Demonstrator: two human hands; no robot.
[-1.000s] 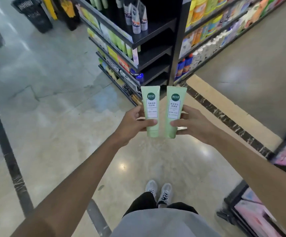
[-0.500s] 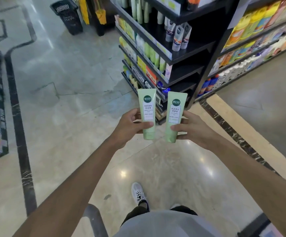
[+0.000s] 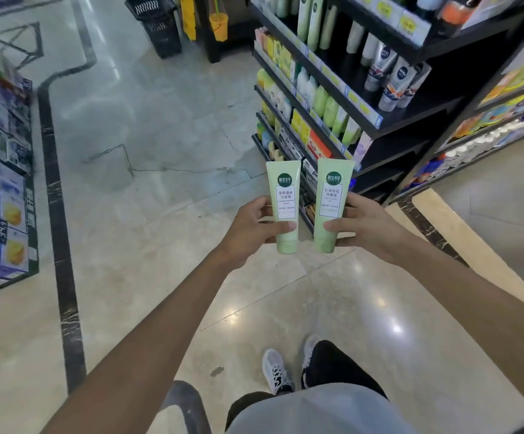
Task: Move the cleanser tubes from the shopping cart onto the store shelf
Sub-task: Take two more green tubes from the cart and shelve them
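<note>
Holding two green tubes upright over the floor, short of the shelf.

Gripped in left hand, thumb across the front: left tube, cap down. Gripped likewise in right hand: right tube, just beside the first, not touching. Stood at 1 o'clock beyond the tubes: black shelf, stocked with tubes and bottles. Seen at 11 o'clock, far off: black basket. Planted at 6 o'clock: white shoes on glossy floor.
</note>
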